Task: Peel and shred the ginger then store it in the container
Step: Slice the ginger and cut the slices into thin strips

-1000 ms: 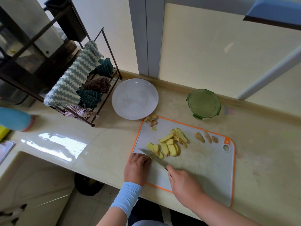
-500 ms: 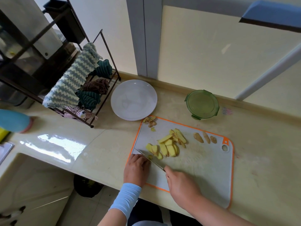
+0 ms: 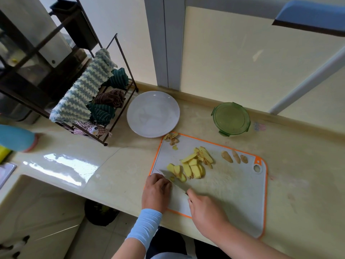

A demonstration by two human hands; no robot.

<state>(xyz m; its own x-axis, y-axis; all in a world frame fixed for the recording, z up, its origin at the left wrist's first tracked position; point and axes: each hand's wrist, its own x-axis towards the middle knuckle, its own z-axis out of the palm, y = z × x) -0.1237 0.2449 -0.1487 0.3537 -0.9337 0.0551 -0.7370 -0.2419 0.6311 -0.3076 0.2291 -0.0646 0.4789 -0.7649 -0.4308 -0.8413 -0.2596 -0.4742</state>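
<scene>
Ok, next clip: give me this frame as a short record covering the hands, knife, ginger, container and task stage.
stage: slicing, nothing stored yet as far as shows
ginger slices: peeled, piled on the cutting board
right hand: grips the knife, blade pointing to the board's near left corner
left hand: fingers curled beside the blade; whether it holds ginger is hidden
peel scraps: board's far left corner
green container: on the counter behind the board, apart from it
white plate: left of the container
</scene>
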